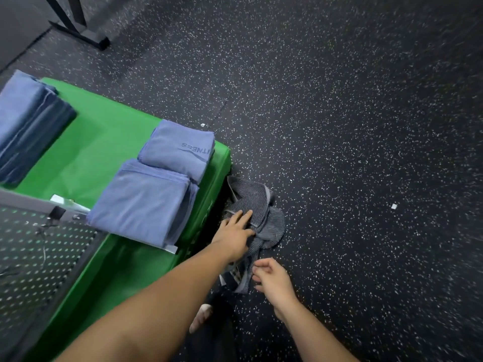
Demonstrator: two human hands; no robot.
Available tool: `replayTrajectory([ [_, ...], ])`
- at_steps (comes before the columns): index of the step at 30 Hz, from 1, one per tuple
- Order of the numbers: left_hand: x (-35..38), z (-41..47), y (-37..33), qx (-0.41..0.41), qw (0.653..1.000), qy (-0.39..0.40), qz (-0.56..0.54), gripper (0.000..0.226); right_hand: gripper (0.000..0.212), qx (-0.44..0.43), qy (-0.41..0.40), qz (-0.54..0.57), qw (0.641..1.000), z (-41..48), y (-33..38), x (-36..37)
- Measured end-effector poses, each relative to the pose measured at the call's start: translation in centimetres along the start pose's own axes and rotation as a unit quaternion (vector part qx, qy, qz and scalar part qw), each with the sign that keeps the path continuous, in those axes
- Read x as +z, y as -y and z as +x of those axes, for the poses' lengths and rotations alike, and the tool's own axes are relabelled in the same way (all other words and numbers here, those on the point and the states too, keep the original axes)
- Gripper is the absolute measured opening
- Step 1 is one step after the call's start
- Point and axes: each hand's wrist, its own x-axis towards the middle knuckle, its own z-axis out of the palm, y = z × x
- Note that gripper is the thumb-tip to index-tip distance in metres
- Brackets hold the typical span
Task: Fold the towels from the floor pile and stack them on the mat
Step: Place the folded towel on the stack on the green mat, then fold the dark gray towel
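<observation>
A crumpled grey striped towel (258, 218) lies on the speckled floor against the right end of the green mat (104, 142). My left hand (234, 235) reaches onto it with fingers stretched out, touching the cloth. My right hand (273, 279) hovers at the towel's near end, fingers loosely curled, beside a hanging corner; whether it pinches the cloth is unclear. On the mat sit folded blue towels: a stack near me (142, 202), another behind it (177, 150) with lettering, and a taller stack at the far left (28, 124).
A perforated grey metal panel (39, 252) overlaps the mat at the left. A black equipment base (78, 32) stands at the top left. The black speckled rubber floor (352, 126) spreads to the right. A bare foot (201, 317) shows between my arms.
</observation>
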Motion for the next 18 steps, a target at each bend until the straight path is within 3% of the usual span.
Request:
replayTrajectory([
  [4,-0.7,0.6,0.3,-0.012,0.999,-0.031,-0.035,0.075,0.012,-0.008,-0.008,0.014,1.000,-0.3,0.3,-0.3],
  [6,-1.1,0.6,0.3,-0.014,0.995,-0.070,-0.068,0.070,0.013,-0.013,-0.015,0.022,1.000,-0.3,0.7,-0.5],
  [11,-3.2,-0.6,-0.4,-0.014,0.961,-0.194,-0.199,0.016,0.021,-0.079,-0.065,-0.030,0.994,0.1,2.0,-0.9],
  [12,-3.9,-1.0,-0.8,-0.019,0.949,-0.210,-0.233,0.014,0.028,-0.108,-0.079,-0.048,0.990,0.1,2.6,-1.1],
  [15,-6.2,-2.3,-2.0,-0.023,0.917,-0.226,-0.327,0.033,0.067,-0.205,-0.111,-0.124,0.965,-0.1,5.0,-1.9],
  [18,-8.1,-3.9,-3.3,0.002,0.901,-0.206,-0.382,0.060,0.094,-0.297,-0.086,-0.256,0.916,-0.1,8.0,-3.1],
])
